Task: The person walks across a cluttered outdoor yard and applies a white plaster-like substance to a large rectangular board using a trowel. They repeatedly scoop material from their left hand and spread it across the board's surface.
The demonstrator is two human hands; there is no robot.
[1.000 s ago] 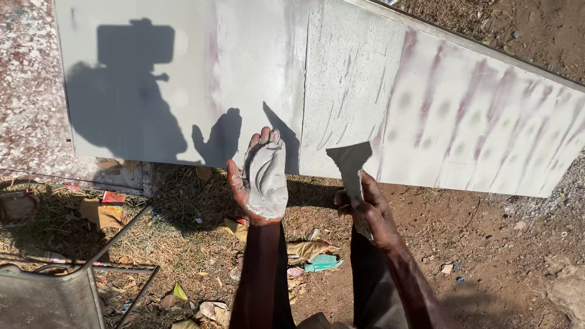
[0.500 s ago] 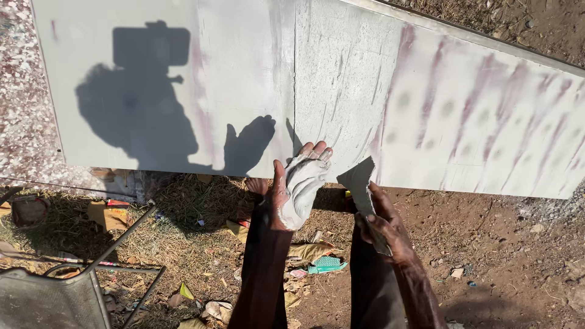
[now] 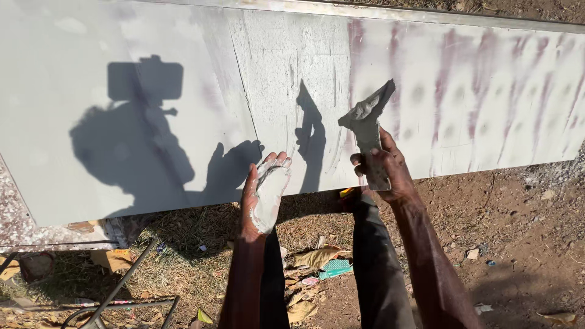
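Item: large pale slab (image 3: 152,122), filling the upper frame, streaked purple toward the right.

Left hand (image 3: 263,196), centre frame: fingers together and cupped under a flat plate (image 3: 268,198) loaded with white putty, held at the slab's lower edge.

Right hand (image 3: 384,169), centre right: fingers clamped on the handle of a putty knife (image 3: 367,119), its grey-caked blade raised against the slab.

Lower frame: dirt ground (image 3: 518,244), dry grass, scattered paper scraps (image 3: 332,268), dark metal bars (image 3: 122,292) at lower left.
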